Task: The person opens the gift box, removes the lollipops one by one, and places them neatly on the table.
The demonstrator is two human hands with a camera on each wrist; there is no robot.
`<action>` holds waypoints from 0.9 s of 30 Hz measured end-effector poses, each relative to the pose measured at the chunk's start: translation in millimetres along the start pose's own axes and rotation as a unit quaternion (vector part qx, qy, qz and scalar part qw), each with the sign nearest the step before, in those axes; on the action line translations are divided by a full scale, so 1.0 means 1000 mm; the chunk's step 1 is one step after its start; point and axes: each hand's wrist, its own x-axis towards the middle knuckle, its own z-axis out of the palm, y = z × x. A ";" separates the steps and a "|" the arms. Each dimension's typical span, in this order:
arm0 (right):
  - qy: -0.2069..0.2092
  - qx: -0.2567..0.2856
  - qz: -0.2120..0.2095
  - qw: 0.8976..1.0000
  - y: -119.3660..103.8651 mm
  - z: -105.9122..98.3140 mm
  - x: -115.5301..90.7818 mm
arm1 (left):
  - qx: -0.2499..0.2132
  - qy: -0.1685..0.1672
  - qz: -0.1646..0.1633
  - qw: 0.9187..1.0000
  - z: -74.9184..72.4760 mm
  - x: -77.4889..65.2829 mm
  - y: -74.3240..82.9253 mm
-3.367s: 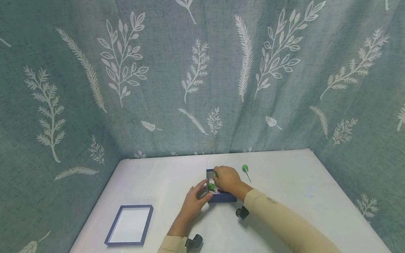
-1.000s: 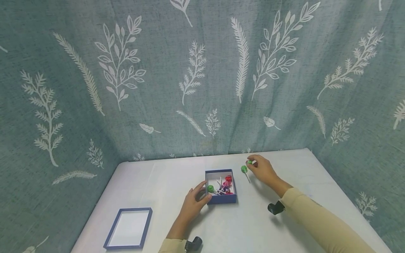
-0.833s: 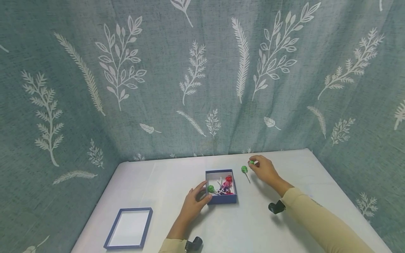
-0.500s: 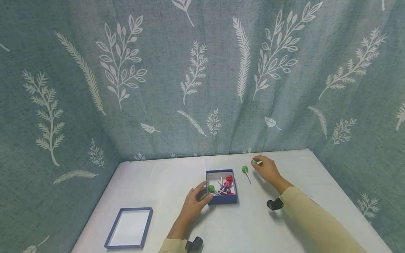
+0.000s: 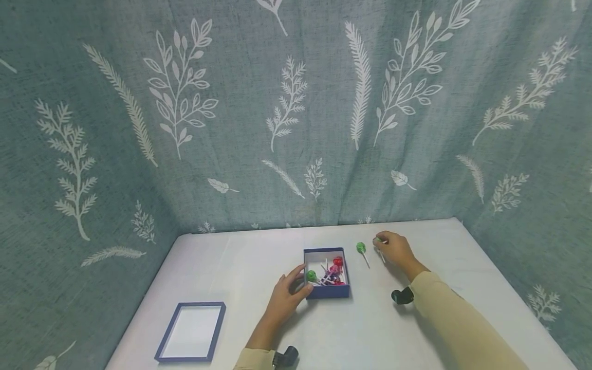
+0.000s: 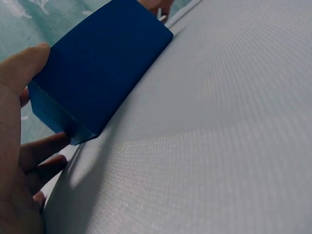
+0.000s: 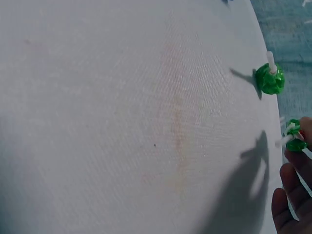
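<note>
A blue open box (image 5: 328, 292) with a white inside stands on the table. In it lie several wrapped lollipops: a green one (image 5: 312, 276) at the left, red, pink and purple ones (image 5: 334, 272) at the right. My left hand (image 5: 283, 299) holds the box at its left side, thumb near the front corner, as the left wrist view also shows. My right hand (image 5: 396, 250) pinches a green lollipop (image 7: 294, 136) by its wrapped head, its white stick pointing toward me. Left of that hand, another green lollipop (image 5: 361, 247) lies on the table; its head also shows in the right wrist view.
A blue-rimmed box lid (image 5: 190, 331), white inside up, lies at the front left of the white table (image 5: 370, 329). A green curtain (image 5: 240, 128) with white leaf prints hangs behind and at both sides.
My right hand has left the box with a green lollipop and moved right, past the lollipop lying on the table. Lately it has lowered slightly. My left hand stays at the box.
</note>
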 end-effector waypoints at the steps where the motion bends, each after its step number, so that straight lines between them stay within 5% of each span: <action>1: -0.001 -0.001 0.002 1.000 0.001 0.000 0.000 | -0.002 0.000 -0.002 1.000 0.000 0.000 0.001; 19: -0.003 -0.032 0.011 0.999 0.011 0.009 0.005 | 0.003 -0.001 -0.010 1.000 0.000 -0.001 0.003; 27: 0.000 -0.038 -0.022 0.999 0.011 0.010 0.005 | 0.005 0.000 -0.007 1.000 0.000 -0.001 0.003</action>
